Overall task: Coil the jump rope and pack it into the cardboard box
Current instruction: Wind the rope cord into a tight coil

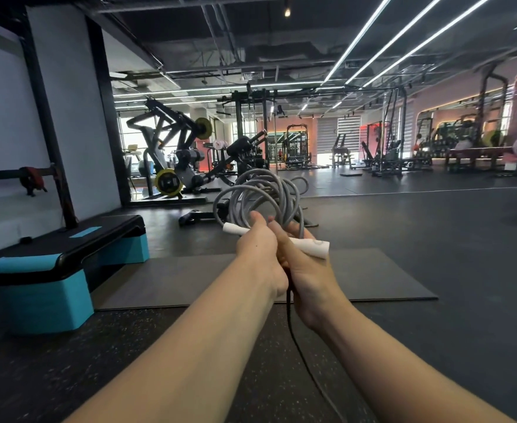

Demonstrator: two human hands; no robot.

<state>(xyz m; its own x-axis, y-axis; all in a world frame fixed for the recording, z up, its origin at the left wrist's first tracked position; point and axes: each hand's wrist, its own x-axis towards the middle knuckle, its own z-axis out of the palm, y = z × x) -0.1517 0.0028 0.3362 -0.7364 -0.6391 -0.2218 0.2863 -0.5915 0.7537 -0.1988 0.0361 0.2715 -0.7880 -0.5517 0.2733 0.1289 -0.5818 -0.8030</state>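
Observation:
The grey jump rope is gathered into several loose loops that stand up above my hands. My left hand and my right hand are pressed together in mid-air, both closed around the bottom of the loops. One white handle pokes out to the left of my left hand. The other white handle sticks out to the right of my right hand. A thin black cord hangs down between my wrists. No cardboard box is in view.
A black and teal aerobic step stands on the left. A grey mat lies on the dark rubber floor ahead. Weight machines and racks fill the back of the gym.

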